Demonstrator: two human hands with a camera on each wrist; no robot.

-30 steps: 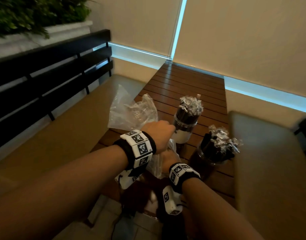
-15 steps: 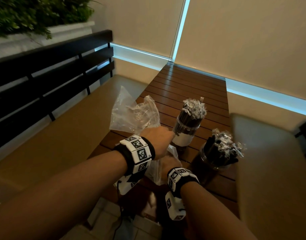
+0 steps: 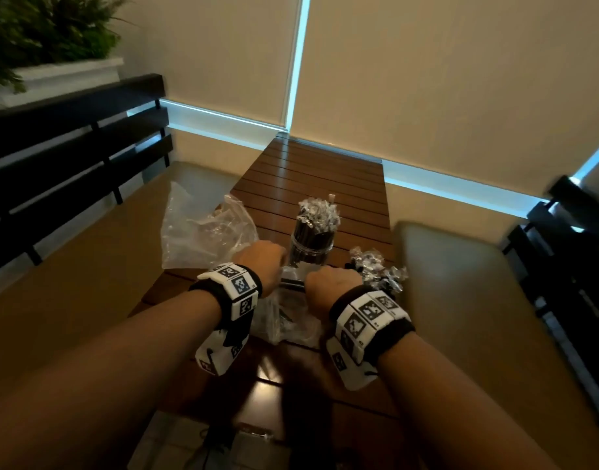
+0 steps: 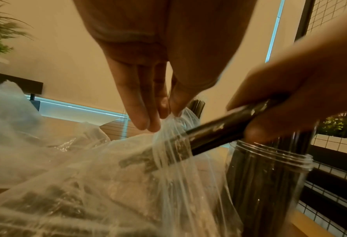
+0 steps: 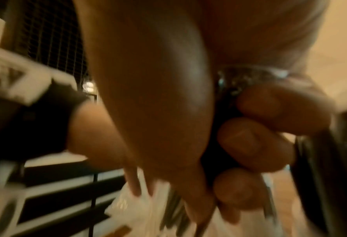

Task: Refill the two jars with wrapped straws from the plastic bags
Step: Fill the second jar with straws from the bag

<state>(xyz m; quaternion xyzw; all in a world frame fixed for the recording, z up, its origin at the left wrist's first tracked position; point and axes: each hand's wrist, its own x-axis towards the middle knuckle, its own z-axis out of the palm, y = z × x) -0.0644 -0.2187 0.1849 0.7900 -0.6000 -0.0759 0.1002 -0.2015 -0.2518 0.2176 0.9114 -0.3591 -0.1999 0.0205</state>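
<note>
The left hand (image 4: 148,89) pinches the gathered mouth of a clear plastic bag (image 4: 111,184) between thumb and fingertips. The right hand (image 4: 286,102) is wrapped around a dark bundle of wrapped straws (image 4: 215,137), whose lower end sits inside that bag's mouth.

In the head view the bag (image 3: 284,320) lies on the slatted wooden worktop (image 3: 311,178) between the two wrists. A tall jar (image 3: 310,245), packed with dark straws and crinkled wrapper ends, stands at 12 o'clock from the hands. A second jar's straws (image 3: 379,273) show at 1 o'clock, just beyond the right hand (image 3: 332,283). An empty crumpled bag (image 3: 203,232) lies at 10 o'clock from the left hand (image 3: 257,262).
</note>
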